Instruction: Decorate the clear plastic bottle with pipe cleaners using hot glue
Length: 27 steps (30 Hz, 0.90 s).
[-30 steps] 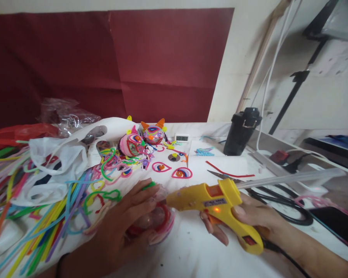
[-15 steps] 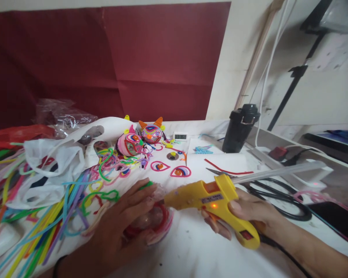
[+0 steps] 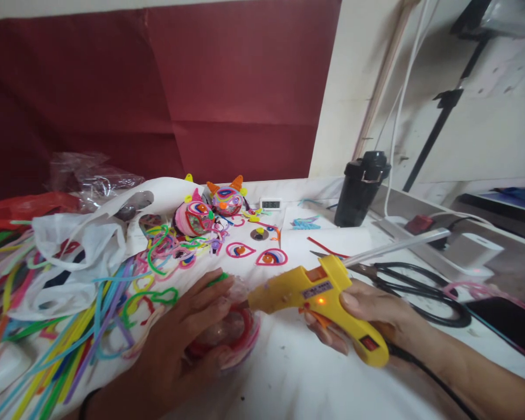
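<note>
My left hand (image 3: 179, 338) is wrapped round a clear plastic ball (image 3: 221, 332) trimmed with red and pink pipe cleaners, holding it on the white tabletop. In my right hand (image 3: 367, 315) is a yellow glue gun (image 3: 315, 294), its orange light lit and a clear glue stick (image 3: 394, 248) standing out of its back. The nozzle touches or nearly touches the ball's upper right side; the exact contact is unclear. Two pink-edged pipe-cleaner eyes, a left one (image 3: 241, 251) and a right one (image 3: 271, 257), lie beyond the ball.
Loose pipe cleaners (image 3: 70, 350) cover the left side. Two decorated balls, one pink (image 3: 192, 219) and one orange-horned (image 3: 227, 200), sit behind. A black bottle (image 3: 361, 189), scissors (image 3: 415, 286), a phone (image 3: 507, 326) and a power strip (image 3: 459, 268) are on the right.
The camera view has shifted slightly. The glue gun's back end has tilted a little and its glue stick points further forward. Both hands keep their holds.
</note>
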### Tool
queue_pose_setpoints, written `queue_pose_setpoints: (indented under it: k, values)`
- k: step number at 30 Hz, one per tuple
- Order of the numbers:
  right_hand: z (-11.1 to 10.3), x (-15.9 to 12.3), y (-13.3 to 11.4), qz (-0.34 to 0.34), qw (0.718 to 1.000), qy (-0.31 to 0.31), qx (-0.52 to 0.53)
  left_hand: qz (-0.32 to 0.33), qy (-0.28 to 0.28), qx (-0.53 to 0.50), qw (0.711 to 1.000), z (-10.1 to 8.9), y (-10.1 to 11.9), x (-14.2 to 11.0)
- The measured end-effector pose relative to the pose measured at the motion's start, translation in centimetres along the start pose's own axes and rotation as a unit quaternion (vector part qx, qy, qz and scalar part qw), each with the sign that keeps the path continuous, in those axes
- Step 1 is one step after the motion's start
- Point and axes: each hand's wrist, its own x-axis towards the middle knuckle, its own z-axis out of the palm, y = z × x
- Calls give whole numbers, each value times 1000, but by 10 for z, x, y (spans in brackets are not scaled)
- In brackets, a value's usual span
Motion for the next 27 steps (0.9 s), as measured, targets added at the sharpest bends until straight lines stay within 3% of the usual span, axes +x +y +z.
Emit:
queue_pose_setpoints:
  k: [10,15,27]
  values:
    - [-4,-3,1,-12,1000,-11,12,3,15,8,1000,1,0,1]
    - [-11,-4,4,-21,998,-49,34,4,23,16,1000,1,1,1]
    - [-16,-7,11,-23,999,-29,15,-2,24,13,1000,3,-1,-3]
